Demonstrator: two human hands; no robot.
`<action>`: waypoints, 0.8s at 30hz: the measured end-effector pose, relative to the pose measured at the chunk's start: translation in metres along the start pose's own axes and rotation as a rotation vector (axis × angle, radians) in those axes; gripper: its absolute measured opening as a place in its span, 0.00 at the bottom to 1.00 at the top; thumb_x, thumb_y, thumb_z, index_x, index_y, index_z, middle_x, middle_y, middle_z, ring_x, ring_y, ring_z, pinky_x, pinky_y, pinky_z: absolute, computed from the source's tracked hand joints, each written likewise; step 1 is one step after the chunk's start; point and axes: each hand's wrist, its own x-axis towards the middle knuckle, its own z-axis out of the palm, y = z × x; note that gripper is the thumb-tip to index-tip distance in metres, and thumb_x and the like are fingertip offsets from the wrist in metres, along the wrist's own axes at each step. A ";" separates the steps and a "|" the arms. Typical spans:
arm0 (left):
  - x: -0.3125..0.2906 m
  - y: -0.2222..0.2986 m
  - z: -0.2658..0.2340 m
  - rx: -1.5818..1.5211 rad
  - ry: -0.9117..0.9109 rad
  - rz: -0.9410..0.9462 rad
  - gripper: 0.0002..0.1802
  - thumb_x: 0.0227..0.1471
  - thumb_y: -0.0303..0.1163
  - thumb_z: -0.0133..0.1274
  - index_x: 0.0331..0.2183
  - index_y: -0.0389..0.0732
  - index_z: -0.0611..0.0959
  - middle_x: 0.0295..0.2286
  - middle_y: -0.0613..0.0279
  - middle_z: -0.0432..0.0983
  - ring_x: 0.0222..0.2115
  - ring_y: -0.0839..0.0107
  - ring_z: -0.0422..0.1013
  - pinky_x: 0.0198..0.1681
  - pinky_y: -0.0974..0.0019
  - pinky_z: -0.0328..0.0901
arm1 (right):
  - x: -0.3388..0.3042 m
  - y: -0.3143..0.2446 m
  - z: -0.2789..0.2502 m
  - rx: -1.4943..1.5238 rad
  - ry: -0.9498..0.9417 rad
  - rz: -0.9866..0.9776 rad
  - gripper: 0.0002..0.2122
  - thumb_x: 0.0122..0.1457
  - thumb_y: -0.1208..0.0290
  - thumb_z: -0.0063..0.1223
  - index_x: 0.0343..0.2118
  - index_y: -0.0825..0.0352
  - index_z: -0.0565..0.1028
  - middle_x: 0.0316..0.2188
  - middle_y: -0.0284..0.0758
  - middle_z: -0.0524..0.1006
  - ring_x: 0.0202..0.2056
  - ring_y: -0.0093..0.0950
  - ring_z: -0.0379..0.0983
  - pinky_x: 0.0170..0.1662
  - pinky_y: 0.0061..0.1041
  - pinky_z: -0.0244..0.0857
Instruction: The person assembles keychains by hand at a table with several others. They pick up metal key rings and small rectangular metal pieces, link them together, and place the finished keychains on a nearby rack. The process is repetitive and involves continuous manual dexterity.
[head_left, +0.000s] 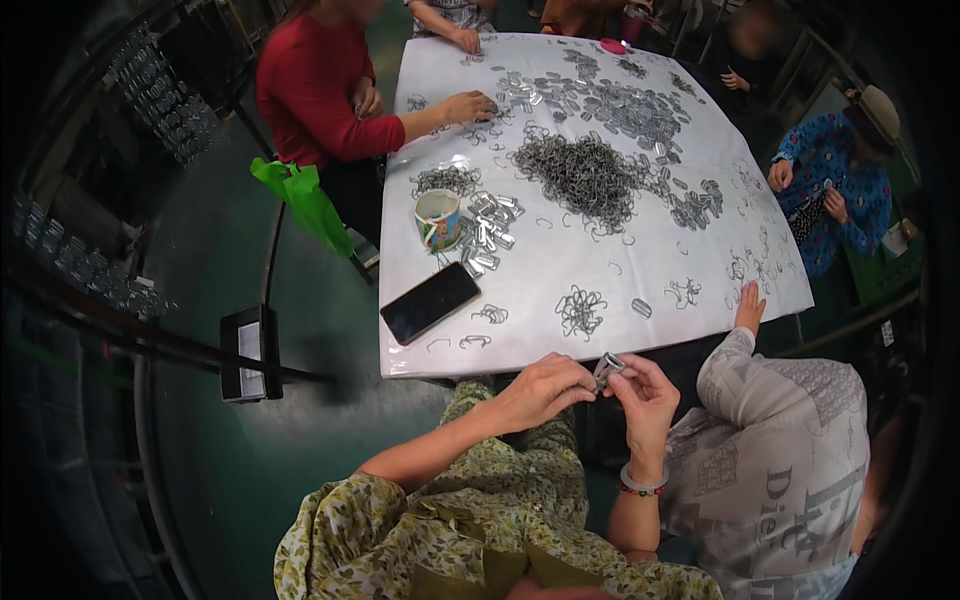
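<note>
Just past the table's near edge, my left hand (548,391) and my right hand (645,396) meet over a small shiny metal clip (608,368). The right thumb and fingers pinch the clip from its right side. From the left, my other thumb and fingertips close at its lower edge; whether they also grip a separate wire part is too small to tell. On the table just beyond lie a small heap of bent wire hooks (580,311) and one flat oval metal plate (641,308).
A white-covered table (520,290) carries a large hook pile (580,175), scattered oval plates (625,110), a small bucket (438,222), shiny metal pieces (488,232) and a black phone (430,303). A person in patterned grey (780,470) sits close on my right; others work around the table.
</note>
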 end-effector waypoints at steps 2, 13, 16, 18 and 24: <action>-0.001 -0.004 0.003 0.007 0.013 -0.002 0.08 0.43 0.24 0.59 0.29 0.37 0.78 0.27 0.60 0.75 0.31 0.62 0.71 0.37 0.63 0.64 | -0.001 0.002 0.001 0.020 0.033 -0.013 0.09 0.50 0.86 0.56 0.36 0.76 0.75 0.26 0.36 0.77 0.25 0.19 0.72 0.29 0.16 0.67; -0.007 -0.027 0.003 -0.018 0.155 -0.140 0.20 0.41 0.26 0.62 0.40 0.36 0.77 0.38 0.53 0.75 0.39 0.58 0.72 0.42 0.64 0.67 | -0.013 0.017 -0.015 0.177 0.127 -0.032 0.07 0.48 0.88 0.57 0.31 0.74 0.75 0.24 0.32 0.74 0.26 0.15 0.66 0.29 0.13 0.60; 0.031 -0.079 -0.036 0.317 0.109 -0.224 0.11 0.44 0.27 0.59 0.34 0.38 0.81 0.31 0.54 0.77 0.33 0.59 0.72 0.36 0.63 0.67 | -0.011 0.020 -0.021 0.133 0.120 -0.044 0.07 0.47 0.88 0.57 0.30 0.74 0.75 0.24 0.32 0.74 0.25 0.15 0.65 0.28 0.14 0.59; 0.077 -0.134 -0.058 0.520 0.139 -0.187 0.07 0.46 0.30 0.57 0.30 0.38 0.82 0.28 0.54 0.76 0.30 0.59 0.72 0.33 0.61 0.66 | -0.011 0.022 -0.026 0.136 0.138 -0.017 0.07 0.46 0.89 0.58 0.29 0.74 0.75 0.24 0.31 0.74 0.25 0.15 0.64 0.28 0.14 0.58; 0.134 -0.245 -0.075 0.987 -0.047 -0.295 0.06 0.46 0.26 0.52 0.28 0.36 0.81 0.28 0.50 0.75 0.32 0.54 0.72 0.36 0.55 0.67 | -0.015 0.027 -0.033 0.103 0.132 0.011 0.08 0.45 0.89 0.58 0.29 0.73 0.76 0.23 0.30 0.74 0.25 0.15 0.64 0.28 0.14 0.57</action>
